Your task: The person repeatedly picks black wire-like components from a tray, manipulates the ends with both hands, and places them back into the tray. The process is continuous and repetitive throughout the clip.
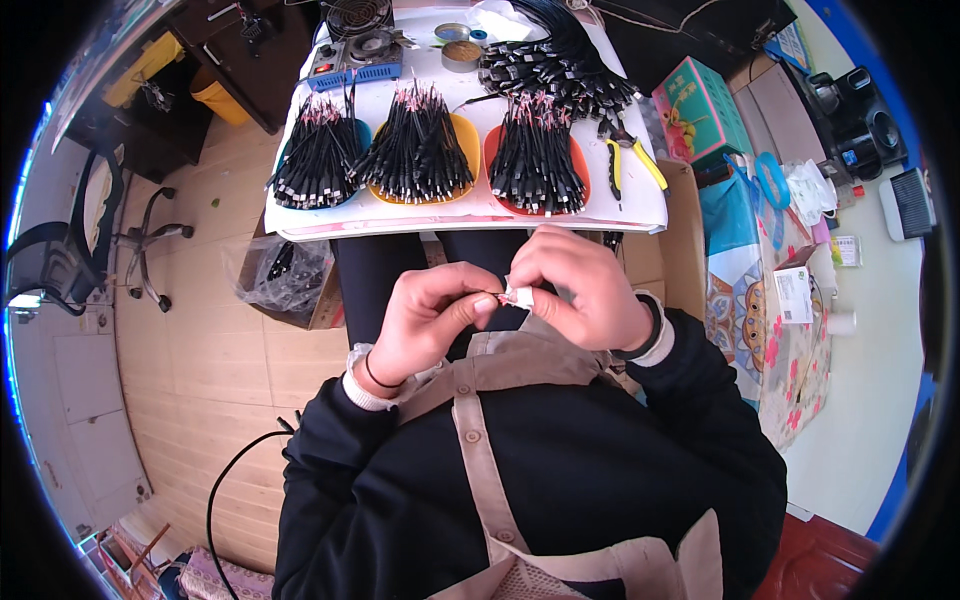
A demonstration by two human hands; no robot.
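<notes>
Head view shows me a reddish wire end (502, 298), its long axis roughly sideways, gripped by the fingers of the left hand (428, 315), a white piece (524, 297) just to its right pinched in those of the right hand (583, 290), both hands equally near, before the worktop (640, 213).

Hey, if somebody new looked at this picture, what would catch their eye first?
Probably the black cables fanned in three bright trays along the table's near side. Next, the left hand and right hand, meeting just in front, pinching a small whitish piece. Then the yellow-handled pliers, right of the trays.
</notes>
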